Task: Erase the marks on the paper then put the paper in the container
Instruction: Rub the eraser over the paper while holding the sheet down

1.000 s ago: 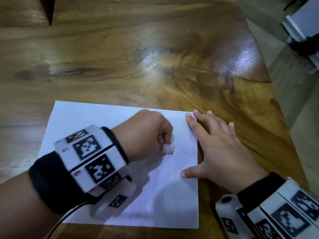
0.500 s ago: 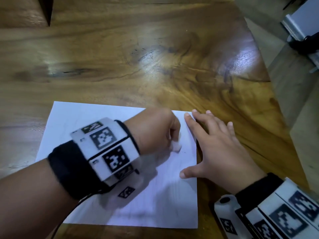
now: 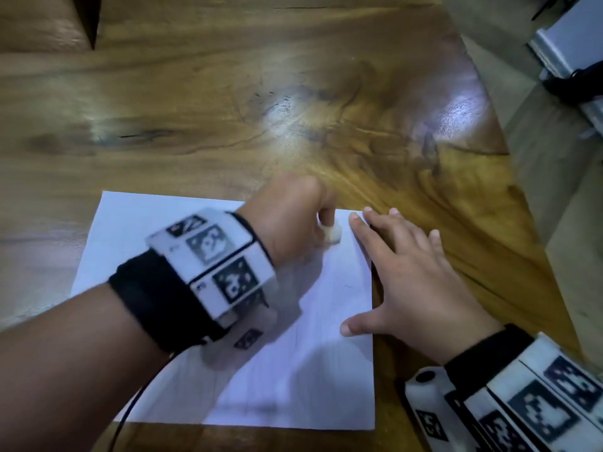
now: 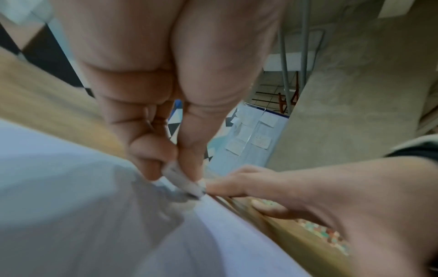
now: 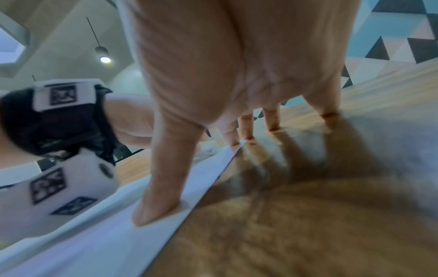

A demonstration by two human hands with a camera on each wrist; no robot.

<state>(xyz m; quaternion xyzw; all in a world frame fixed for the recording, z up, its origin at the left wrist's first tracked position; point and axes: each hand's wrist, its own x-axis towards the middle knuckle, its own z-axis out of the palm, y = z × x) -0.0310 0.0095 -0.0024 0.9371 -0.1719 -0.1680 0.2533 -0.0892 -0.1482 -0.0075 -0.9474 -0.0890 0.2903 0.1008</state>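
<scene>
The left hand [image 3: 293, 220], pinching the eraser [image 3: 332, 235], has slid up the paper [image 3: 326, 370] toward the flat right hand's [image 3: 421, 282] fingertips — erasing continues.

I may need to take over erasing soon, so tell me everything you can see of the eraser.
The eraser is a small whitish block, rubbery-looking, with a greyed, worn end. The left hand pinches it between curled fingers and thumb, its lower end pressed on the paper near the far right corner, close to the right hand's index fingertip. It looks tilted; blur hides finer detail.
</scene>
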